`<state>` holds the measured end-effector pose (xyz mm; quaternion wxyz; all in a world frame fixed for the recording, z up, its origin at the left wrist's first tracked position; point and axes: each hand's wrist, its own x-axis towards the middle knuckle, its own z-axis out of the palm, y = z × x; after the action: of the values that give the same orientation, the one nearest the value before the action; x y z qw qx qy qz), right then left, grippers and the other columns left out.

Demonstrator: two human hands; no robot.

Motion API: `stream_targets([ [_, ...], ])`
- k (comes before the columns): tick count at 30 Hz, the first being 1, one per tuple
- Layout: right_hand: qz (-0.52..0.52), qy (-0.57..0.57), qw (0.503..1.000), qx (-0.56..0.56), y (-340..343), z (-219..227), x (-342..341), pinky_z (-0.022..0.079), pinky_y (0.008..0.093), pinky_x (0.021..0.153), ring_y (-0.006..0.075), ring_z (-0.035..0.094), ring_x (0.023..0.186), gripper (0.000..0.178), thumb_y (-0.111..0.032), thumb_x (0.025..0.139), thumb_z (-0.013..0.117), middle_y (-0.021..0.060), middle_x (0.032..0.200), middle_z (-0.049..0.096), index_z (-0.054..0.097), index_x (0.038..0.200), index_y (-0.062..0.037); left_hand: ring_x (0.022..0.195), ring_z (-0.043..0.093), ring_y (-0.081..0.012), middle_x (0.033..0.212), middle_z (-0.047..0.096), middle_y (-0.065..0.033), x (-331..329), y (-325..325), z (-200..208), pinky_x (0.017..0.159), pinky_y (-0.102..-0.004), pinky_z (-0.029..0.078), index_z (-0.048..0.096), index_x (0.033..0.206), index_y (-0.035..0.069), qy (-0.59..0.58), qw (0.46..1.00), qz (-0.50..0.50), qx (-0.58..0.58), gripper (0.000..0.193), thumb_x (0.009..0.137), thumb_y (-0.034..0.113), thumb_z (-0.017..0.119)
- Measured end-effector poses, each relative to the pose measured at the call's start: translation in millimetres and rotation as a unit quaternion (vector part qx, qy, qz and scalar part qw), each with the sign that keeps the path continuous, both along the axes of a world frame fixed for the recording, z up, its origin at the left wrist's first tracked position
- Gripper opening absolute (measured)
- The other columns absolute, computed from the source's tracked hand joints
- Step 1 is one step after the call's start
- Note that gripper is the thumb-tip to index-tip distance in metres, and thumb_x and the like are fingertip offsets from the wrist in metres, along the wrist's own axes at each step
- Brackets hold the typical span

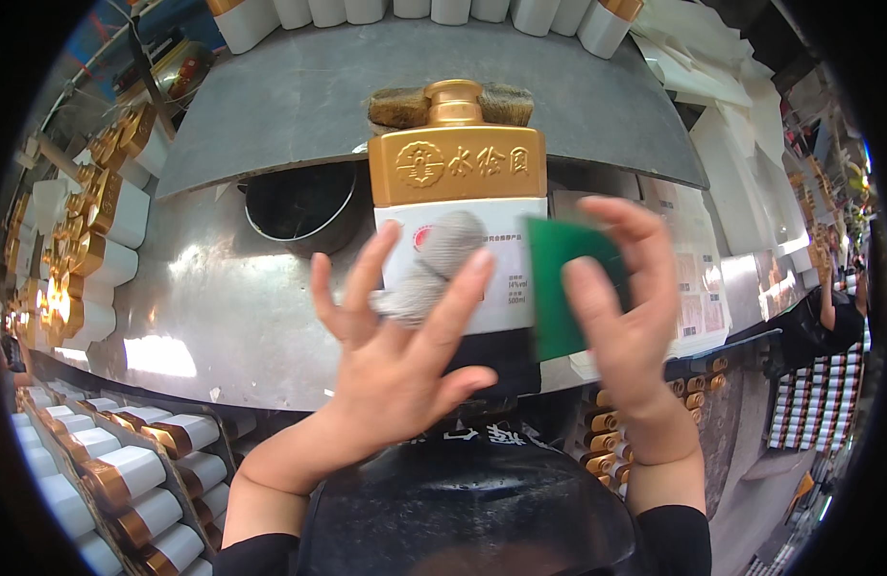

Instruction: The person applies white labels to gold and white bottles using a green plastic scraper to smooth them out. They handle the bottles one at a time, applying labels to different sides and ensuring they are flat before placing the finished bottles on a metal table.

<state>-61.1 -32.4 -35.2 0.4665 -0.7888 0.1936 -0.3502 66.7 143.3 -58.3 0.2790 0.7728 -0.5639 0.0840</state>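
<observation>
Black apron (463, 509) fronts one metal table (203, 288) amid bottle rows (122, 461); left hand (391, 374) spreads wide over one gold-and-white bottle (458, 168), right hand (631, 322) pinches one green sheet (551, 298)

The person wears black sleeves (676, 540) that end around the elbows, their hems cut straight, leaving both forearms (295, 456) bare down to the wrists. A black, smooth-faced apron (472, 518) covers the rounded front of the body, its surface glossy and streaked with pale, dusty smears, with bold white printed characters (506, 435) on the creased dark material along its far edge. On the left hand (391, 363) a grey, ribbed knit finger cover (450, 245) appears to sheathe the middle finger, while the right hand (635, 307) is bare.
</observation>
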Motion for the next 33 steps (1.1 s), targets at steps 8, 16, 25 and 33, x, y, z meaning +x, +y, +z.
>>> stream_targets([
  [8, -0.057, -0.044, 0.963, -0.259, -14.1, 27.2, 16.3, 0.053, 0.0267, 0.075, 0.0171, 0.065, 0.084, 0.032, 0.005, 0.081, 0.07, 0.0095, 0.103, 0.066, 0.061, 0.11, -0.0001, 0.145, 0.013, -0.0379, 0.145, 0.044, -0.0147, 21.4, 36.5, -22.1, 0.112, -0.0557, 0.002, 0.029, 0.149, 0.004, 0.201, 0.977, 0.065, -0.045, 0.071, 0.099, 0.053, 0.036],
  [16, 0.321, -0.063, 0.838, -0.438, 47.0, 42.1, 49.3, 0.05, 0.0318, 0.063, 0.0203, 0.061, 0.073, 0.019, -0.006, 0.069, 0.067, 0.0027, 0.081, 0.064, 0.067, 0.088, -0.0067, 0.139, 0.028, -0.036, 0.143, 0.047, -0.0147, 27.3, 49.7, -23.6, 0.112, -0.0445, 0.017, 0.04, 0.143, 0.0, 0.211, 0.964, 0.083, -0.138, 0.057, 0.102, 0.039, 0.036],
  [25, 0.348, 0.042, 0.862, -0.365, 17.1, 35.4, 17.1, 0.045, 0.0347, 0.061, 0.0236, 0.057, 0.067, 0.023, -0.003, 0.066, 0.075, 0.0051, 0.079, 0.062, 0.065, 0.087, -0.0085, 0.136, 0.034, -0.0345, 0.134, 0.05, -0.0174, 45.4, 46.1, -31.9, 0.11, -0.0499, 0.02, 0.038, 0.145, 0.007, 0.212, 0.966, 0.045, -0.139, 0.051, 0.099, 0.027, 0.046],
  [33, 0.128, -0.084, 0.985, 0.085, -133.9, 35.6, 55.5, 0.035, 0.0222, 0.046, 0.0072, 0.043, 0.046, 0.039, -0.043, 0.095, 0.055, -0.0048, 0.055, 0.044, 0.054, 0.099, -0.0041, 0.13, 0.039, -0.0234, 0.137, 0.044, -0.0148, 67.5, -12.1, -16.2, 0.108, -0.0346, 0.03, 0.029, 0.145, 0.001, 0.599, 0.772, -0.126, -0.171, 0.058, 0.103, 0.041, 0.033],
])
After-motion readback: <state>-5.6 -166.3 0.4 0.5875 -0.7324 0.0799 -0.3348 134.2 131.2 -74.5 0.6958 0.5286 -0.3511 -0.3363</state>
